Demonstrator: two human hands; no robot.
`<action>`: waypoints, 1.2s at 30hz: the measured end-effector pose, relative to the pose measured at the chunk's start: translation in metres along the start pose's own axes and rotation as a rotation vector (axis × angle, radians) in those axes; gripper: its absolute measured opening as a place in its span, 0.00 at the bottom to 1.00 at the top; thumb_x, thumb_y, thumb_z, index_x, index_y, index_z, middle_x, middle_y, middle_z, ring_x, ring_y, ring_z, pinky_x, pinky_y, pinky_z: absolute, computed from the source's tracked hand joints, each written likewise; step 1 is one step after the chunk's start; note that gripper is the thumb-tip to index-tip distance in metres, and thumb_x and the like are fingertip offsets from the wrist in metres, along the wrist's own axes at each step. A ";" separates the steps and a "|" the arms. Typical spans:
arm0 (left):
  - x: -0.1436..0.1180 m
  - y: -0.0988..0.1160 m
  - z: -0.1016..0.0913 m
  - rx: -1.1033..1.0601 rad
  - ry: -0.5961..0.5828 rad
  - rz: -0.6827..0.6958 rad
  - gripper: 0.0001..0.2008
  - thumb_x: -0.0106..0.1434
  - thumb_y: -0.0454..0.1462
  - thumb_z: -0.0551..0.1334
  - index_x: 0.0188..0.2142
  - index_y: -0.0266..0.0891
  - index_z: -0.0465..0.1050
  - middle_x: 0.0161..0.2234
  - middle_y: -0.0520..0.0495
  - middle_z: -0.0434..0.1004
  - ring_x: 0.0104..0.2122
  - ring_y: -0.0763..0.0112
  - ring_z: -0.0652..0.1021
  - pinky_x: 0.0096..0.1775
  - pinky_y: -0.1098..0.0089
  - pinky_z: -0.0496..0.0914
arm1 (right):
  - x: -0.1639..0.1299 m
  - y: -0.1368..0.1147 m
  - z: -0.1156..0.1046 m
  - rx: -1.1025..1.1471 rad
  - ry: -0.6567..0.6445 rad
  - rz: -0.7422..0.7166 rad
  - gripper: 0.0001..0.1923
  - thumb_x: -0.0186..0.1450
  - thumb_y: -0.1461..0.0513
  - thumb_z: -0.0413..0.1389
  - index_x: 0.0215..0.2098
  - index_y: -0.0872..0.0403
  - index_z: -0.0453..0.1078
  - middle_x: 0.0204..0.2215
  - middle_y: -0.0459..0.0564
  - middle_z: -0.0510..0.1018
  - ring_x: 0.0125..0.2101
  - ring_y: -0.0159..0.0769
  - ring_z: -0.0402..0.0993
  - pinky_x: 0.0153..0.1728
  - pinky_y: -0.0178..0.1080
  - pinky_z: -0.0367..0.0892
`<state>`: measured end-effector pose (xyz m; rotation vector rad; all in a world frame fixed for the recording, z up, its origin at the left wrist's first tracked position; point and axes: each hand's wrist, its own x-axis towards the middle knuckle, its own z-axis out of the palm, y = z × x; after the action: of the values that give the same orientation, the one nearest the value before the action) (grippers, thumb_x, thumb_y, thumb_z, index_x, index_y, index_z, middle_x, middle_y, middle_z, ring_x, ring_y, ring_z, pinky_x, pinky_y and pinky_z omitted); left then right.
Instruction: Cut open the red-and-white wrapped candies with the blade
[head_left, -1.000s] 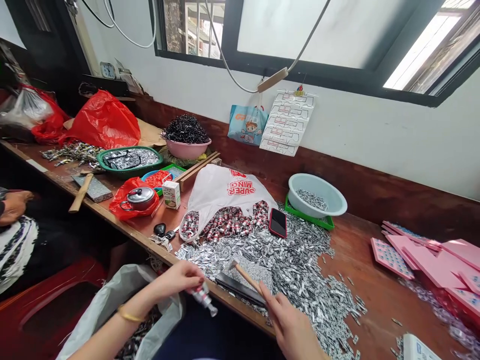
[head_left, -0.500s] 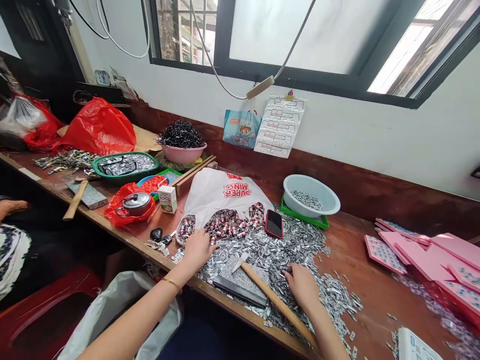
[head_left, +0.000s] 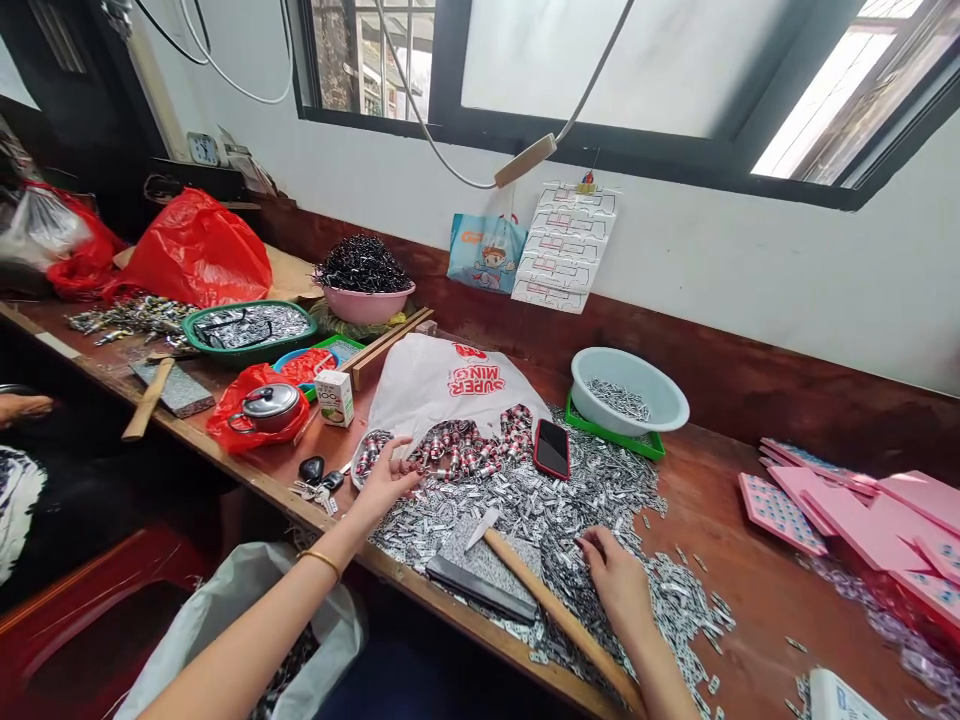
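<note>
My left hand rests with fingers spread at the near edge of a heap of red-and-white small cylinders spilling from a white plastic bag. Over to the right, my right hand lies on a wide pile of small silver metal pieces, its fingers curled into them; whether it pinches one I cannot tell. A wooden-handled hammer lies loose between my hands, its head on a grey stone slab.
A red-cased phone lies on the pile. A pale blue basin sits on a green tray behind it. Pink boards lie at right. Keys, a small carton, a red bag with a pot and another person's arm are at left.
A second ago my left hand held a small tube by the table edge and my right gripped the hammer. The hammer now lies loose and both hands are among the parts.
</note>
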<state>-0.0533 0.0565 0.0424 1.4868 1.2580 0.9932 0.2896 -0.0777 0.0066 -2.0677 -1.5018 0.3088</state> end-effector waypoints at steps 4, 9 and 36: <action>-0.028 0.010 0.005 -0.289 -0.122 -0.132 0.24 0.49 0.46 0.68 0.43 0.35 0.73 0.24 0.51 0.75 0.21 0.74 0.73 0.25 0.73 0.69 | -0.012 -0.019 -0.005 0.321 0.022 0.017 0.22 0.62 0.44 0.46 0.34 0.52 0.69 0.19 0.46 0.72 0.17 0.37 0.67 0.21 0.37 0.61; -0.073 0.000 0.039 -0.165 -0.113 -0.018 0.11 0.55 0.42 0.63 0.33 0.38 0.79 0.26 0.48 0.79 0.26 0.68 0.76 0.30 0.69 0.72 | -0.041 -0.082 0.016 0.749 -0.211 -0.005 0.16 0.62 0.51 0.51 0.40 0.54 0.70 0.24 0.49 0.76 0.22 0.38 0.73 0.28 0.39 0.70; -0.070 -0.022 0.035 0.028 -0.177 0.135 0.07 0.59 0.35 0.59 0.38 0.40 0.65 0.29 0.53 0.69 0.28 0.71 0.71 0.33 0.71 0.67 | -0.051 -0.142 0.079 0.500 -0.200 -0.339 0.08 0.61 0.69 0.49 0.29 0.53 0.67 0.28 0.48 0.74 0.31 0.38 0.70 0.33 0.37 0.63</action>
<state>-0.0362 -0.0159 0.0114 1.6610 1.0606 0.9112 0.1199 -0.0704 0.0147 -1.4018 -1.6542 0.6927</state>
